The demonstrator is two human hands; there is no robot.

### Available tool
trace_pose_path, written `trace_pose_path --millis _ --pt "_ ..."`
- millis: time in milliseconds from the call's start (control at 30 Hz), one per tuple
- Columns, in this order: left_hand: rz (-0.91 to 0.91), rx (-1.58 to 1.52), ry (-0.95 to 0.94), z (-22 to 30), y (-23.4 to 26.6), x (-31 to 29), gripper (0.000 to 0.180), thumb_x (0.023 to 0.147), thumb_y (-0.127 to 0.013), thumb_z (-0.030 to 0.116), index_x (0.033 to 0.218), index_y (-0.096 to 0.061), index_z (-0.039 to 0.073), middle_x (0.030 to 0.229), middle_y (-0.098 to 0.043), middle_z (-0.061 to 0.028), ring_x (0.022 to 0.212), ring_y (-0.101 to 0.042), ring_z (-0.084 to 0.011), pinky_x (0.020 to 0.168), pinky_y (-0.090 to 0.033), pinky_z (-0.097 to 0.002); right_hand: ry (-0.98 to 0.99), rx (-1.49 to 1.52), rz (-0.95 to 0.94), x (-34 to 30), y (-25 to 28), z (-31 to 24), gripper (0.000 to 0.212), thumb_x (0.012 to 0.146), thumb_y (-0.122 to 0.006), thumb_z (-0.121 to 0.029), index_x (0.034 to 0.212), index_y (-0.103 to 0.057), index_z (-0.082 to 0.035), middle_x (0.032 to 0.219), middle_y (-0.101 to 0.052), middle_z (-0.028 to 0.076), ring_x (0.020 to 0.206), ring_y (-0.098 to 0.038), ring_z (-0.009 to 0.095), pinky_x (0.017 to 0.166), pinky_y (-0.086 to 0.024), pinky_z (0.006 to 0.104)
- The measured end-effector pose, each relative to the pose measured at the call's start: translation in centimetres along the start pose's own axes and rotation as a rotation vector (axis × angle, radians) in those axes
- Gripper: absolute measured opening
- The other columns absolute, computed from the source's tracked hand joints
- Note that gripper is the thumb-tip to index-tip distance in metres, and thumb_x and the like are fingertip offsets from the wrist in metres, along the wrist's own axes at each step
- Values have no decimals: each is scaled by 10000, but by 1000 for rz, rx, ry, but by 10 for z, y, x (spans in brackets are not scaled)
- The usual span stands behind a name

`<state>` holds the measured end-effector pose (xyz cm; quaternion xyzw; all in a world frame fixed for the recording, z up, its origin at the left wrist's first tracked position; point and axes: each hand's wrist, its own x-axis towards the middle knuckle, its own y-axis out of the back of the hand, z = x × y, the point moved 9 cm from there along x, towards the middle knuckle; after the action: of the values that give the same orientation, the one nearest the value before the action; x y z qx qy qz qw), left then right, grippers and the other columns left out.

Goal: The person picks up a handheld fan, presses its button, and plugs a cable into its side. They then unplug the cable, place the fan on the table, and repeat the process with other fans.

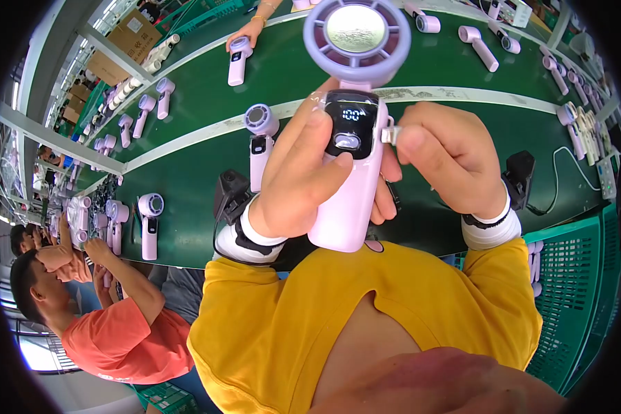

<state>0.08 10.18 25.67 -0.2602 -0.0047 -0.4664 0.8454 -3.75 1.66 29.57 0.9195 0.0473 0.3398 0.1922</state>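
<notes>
A pale pink handheld fan (346,217) with a round lilac head stands nearly upright in front of me. Its black display (352,121) is lit. My left hand (290,172) is wrapped round the handle, thumb on the front below the display. At the handle's right side my right hand (455,155) pinches a small metal-ended plug (391,134), which touches the fan's edge. Whether it sits fully in a socket I cannot tell. Just left of my left hand, another fan (259,155) stands on the green table, partly hidden by the hand.
More fans, such as one by the table's near edge (149,224), are spread along the green table (186,200). A white cable (557,183) lies at right. Green crates (566,297) stand by my right side. A co-worker in an orange shirt (127,338) sits left; another person's hand (248,31) touches a fan across.
</notes>
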Motion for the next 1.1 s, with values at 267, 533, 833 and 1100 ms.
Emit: trace_pose_path --millis 267,533,833,1100 --pt "-312 160 -82 3 -5 7 513 797 -339 63 1274 -164 -9 901 -521 -228 612 -586 -261 520 -493 -329 -9 -150 -168 1 -2 -5 247 828 -523 -179 642 -502 -16 577 -458 68 478 -421 211 450 -320 271" --pt "-169 428 -440 19 -1 11 584 807 -359 53 1317 -75 19 982 -479 -209 593 -547 -218 523 -479 -306 35 -385 80 5 0 3 236 853 -504 -176 666 -519 -31 645 -565 61 525 -494 184 484 -381 264" --pt "-236 113 -163 -1 5 11 630 814 -366 66 1332 -8 35 954 -481 -208 593 -524 -204 515 -463 -284 -57 -18 -184 11 -7 9 262 873 -474 -196 677 -522 -29 617 -537 53 547 -523 190 495 -389 276" --pt "-202 278 -371 12 15 9 606 761 -457 17 1283 -150 18 1019 -440 -218 716 -557 -297 577 -491 -373 -65 -102 130 7 -8 19 268 881 -458 -218 701 -527 -32 605 -531 45 550 -520 185 498 -390 275"
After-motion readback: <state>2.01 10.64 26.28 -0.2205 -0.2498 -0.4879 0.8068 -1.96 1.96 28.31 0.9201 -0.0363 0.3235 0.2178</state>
